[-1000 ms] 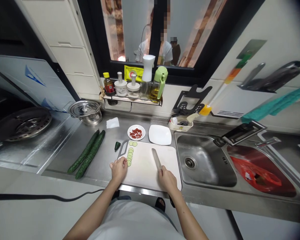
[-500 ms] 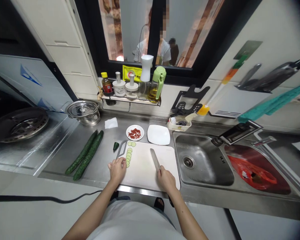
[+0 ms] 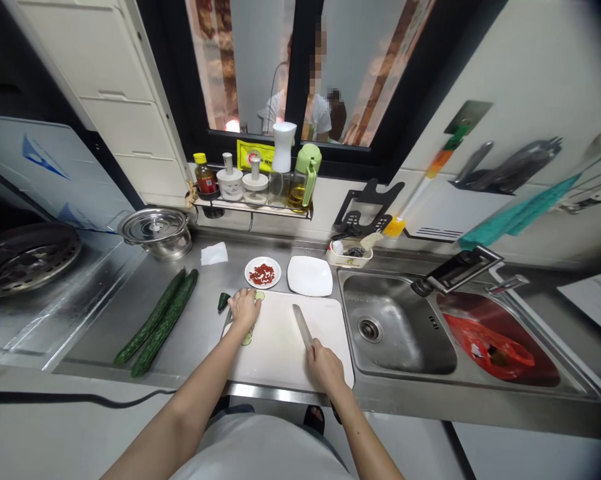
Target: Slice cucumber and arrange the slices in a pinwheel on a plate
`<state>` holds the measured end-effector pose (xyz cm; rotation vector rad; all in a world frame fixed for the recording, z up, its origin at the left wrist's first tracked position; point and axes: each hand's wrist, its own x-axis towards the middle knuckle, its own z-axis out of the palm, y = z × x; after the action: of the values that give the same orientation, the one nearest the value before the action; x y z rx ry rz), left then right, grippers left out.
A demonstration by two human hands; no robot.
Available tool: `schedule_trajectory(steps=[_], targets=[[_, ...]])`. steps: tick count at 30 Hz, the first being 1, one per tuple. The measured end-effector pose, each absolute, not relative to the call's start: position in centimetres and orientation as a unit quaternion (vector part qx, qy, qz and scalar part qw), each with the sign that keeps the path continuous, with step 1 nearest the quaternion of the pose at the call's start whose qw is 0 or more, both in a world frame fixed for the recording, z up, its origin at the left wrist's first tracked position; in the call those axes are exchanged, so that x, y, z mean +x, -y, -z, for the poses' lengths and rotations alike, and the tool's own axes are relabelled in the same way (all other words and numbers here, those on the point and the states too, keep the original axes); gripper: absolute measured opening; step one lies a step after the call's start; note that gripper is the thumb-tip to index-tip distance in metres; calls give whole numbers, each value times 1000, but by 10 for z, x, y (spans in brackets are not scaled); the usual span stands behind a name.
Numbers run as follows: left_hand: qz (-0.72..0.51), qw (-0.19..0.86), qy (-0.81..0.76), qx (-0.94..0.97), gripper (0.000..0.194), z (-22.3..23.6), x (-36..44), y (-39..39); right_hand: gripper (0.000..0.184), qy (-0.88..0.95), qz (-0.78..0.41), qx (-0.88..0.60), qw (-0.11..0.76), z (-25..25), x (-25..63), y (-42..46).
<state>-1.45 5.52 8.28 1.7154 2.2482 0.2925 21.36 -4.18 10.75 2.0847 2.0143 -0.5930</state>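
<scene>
From where I stand, the right hand (image 3: 325, 365) is closed round the handle of a knife (image 3: 303, 327), over the near right part of the cutting board (image 3: 280, 353). The blade slants toward the board's far edge; I can't tell whether it touches the surface. The left hand (image 3: 245, 307) is palm down at the board's far left corner, fingers extended over the cucumber slices (image 3: 249, 335). Whether it pinches or just rests on them, I can't see. The slices lie along the board's left side, partly hidden by hand and forearm.

That bare blade worries me most: if the left hand swept across the board with the knife held there, fingers could meet the edge. A careless drag might also scatter the thin slices or push some off the board's left side, where a dark green cucumber end (image 3: 223, 302) sits close to the hand. The round plate (image 3: 277, 272) of red pieces (image 3: 261, 274), just beyond the board's far edge, could be bumped and spilled by an overreach.

Both forearms come in from the board's near side, the left stretched farther. Two whole cucumbers (image 3: 166, 325) lie well left of the board.
</scene>
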Motion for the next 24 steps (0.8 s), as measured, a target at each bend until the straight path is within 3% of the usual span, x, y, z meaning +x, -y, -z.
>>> schedule_trajectory(steps=[9,19,24], targets=[[-123,153,-776,600,22,-80,-11,-60,36,-676,205,703,85,-111,214,42],[-182,342,-713,585,22,-77,4,-46,33,-675,202,703,91,-110,213,42],[-139,362,-649,654,21,-73,12,-35,34,-680,198,700,91,-107,213,43]])
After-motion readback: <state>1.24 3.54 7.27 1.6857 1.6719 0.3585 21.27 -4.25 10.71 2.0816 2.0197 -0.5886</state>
